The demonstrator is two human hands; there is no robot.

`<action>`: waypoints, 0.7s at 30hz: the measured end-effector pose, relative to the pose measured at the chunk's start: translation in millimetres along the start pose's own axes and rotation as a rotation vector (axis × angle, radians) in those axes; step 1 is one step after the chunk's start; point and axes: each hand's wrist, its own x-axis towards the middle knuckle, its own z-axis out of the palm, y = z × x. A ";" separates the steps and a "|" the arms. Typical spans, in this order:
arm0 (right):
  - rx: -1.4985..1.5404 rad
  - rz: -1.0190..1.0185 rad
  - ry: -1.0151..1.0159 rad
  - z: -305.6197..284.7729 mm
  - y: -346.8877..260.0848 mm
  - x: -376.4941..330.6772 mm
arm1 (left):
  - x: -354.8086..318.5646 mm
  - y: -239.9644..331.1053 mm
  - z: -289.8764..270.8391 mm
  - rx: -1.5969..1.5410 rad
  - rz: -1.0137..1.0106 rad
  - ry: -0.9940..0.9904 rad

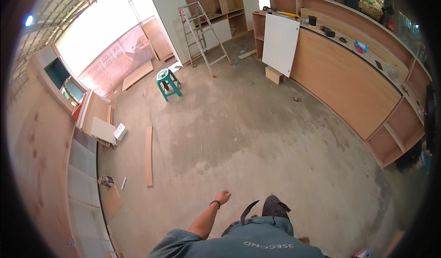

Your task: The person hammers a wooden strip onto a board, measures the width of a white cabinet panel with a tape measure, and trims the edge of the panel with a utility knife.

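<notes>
My left hand [223, 197] hangs low in front of me over the concrete floor [202, 134], a dark band round its wrist. Its fingers look loosely curled, and nothing shows in them. Only a small bit of my right hand [304, 240] appears beside my shirt at the lower edge; its fingers are hidden. Neither hand visibly touches anything. Lying on the floor ahead and left of my left hand is a long, narrow wooden strip [149, 157].
A green stool [168, 84] and a stepladder [202, 35] stand ahead. On the right, a long wooden cabinet [340, 83] carries tools, with a white panel [280, 44] leaning on it. Stacked boards [94, 113], a white box [120, 132] and a can [106, 181] are at left.
</notes>
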 end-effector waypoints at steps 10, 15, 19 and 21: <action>0.942 0.543 -0.100 -377.4 36.2 229.9 | 302.8 177.0 -85.6 -0.077 -0.331 -0.278; 1.081 0.435 0.670 -691.0 103.8 456.4 | 386.7 252.4 -123.2 -0.025 -0.388 -0.432; 1.017 -0.030 0.904 -1062.5 67.4 504.3 | 492.9 308.3 -159.2 -0.159 -0.402 -0.210; 1.058 -0.189 0.914 -1186.4 45.3 511.1 | 553.9 324.4 -174.6 -0.145 -0.416 -0.243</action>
